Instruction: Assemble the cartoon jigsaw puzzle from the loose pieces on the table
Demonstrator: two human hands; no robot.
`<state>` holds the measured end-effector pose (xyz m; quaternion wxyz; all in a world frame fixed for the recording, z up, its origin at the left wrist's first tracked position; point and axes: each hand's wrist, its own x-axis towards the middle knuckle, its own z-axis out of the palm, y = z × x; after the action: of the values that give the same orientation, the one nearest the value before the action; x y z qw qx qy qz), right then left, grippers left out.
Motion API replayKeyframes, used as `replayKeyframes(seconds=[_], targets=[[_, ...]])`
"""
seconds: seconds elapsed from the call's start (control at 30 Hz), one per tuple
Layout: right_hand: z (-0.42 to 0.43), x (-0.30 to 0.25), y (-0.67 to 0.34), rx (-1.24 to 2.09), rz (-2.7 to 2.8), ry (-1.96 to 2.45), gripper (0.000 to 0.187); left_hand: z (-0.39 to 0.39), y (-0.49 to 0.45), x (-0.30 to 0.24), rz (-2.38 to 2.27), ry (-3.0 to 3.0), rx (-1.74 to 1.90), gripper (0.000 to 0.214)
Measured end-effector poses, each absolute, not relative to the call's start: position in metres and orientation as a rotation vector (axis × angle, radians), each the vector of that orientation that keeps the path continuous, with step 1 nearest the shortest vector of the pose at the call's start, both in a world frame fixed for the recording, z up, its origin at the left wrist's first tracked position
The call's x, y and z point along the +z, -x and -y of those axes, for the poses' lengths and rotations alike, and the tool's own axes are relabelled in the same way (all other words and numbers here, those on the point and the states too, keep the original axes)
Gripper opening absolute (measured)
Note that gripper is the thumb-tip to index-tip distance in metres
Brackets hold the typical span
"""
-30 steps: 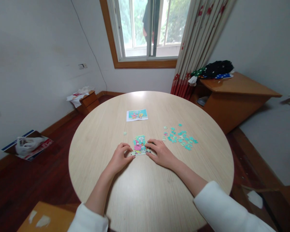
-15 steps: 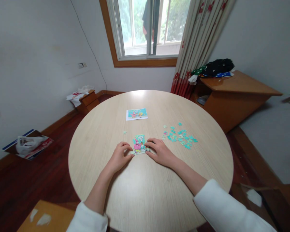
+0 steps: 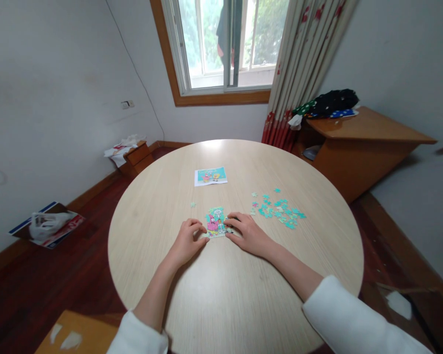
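A joined section of a jigsaw puzzle (image 3: 216, 223) lies flat on the round table (image 3: 221, 295), showing a pink cartoon figure on a turquoise ground. At its left edge, my left hand (image 3: 188, 241) rests with curled fingers and thumb gripping the side. My right hand (image 3: 248, 233) grips the right edge, its fingers bent over part of the picture and hiding it. Loose puzzle pieces (image 3: 280, 209), mostly turquoise, lie scattered to the right of my right hand. One pale piece (image 3: 193, 204) sits alone, just beyond the section on the left.
Farther back on the table is a printed picture card (image 3: 210, 176) with cartoon figures. A wooden desk (image 3: 376, 132) bearing dark cloth (image 3: 335, 102) stands at the right, beside a curtain (image 3: 299, 59). A cardboard box (image 3: 77, 334) is at lower left.
The camera view has shifted a little, so everything appears slightly farther right and lower. Both hands stay at the puzzle section's sides, with no clear movement against it.
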<state>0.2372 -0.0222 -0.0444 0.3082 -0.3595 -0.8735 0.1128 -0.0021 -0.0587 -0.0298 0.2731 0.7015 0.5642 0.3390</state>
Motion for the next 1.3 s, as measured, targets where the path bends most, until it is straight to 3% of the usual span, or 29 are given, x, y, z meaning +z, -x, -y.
replayKeyframes(seconds=[0.57,0.9,1.3], targets=[[0.019,-0.047,-0.238,0.318,2.269,0.974,0.025,0.057,-0.011,-0.035,-1.647,-1.982,0.906,0.008],[0.012,-0.044,-0.239,0.562,2.015,0.979,0.023,0.060,-0.008,-0.035,-1.546,-1.943,1.061,0.024],[0.002,-0.036,-0.253,0.525,1.809,1.027,0.027,0.059,-0.005,-0.039,-1.579,-1.990,1.199,0.042]])
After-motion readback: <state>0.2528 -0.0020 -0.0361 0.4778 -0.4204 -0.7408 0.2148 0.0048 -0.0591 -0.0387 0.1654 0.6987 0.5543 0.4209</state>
